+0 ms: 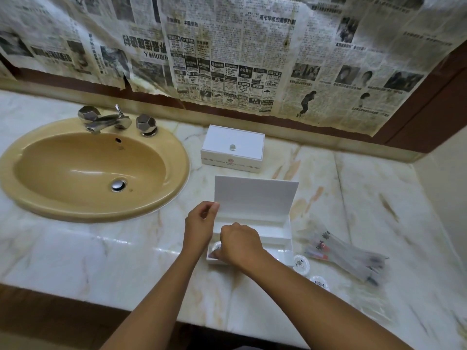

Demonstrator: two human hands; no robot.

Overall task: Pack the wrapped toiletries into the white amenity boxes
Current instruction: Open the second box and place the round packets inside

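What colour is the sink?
The sink is a tan, mustardy yellow with a shiny silver drain. The head view shows it best.

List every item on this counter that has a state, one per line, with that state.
near amenity box: lid open, upright
far amenity box: lid shut
left hand: pinching the open lid's edge
right hand: inside the near box, on a round wrapped toiletry
two round toiletries: on the counter, unpacked
long wrapped packets: piled on the counter, unpacked
sink: dry, tap off

Left hand [199, 227] raised, thumb and forefinger pinched. Right hand [238, 245] palm-down, fingers curled downward; forearms converge.
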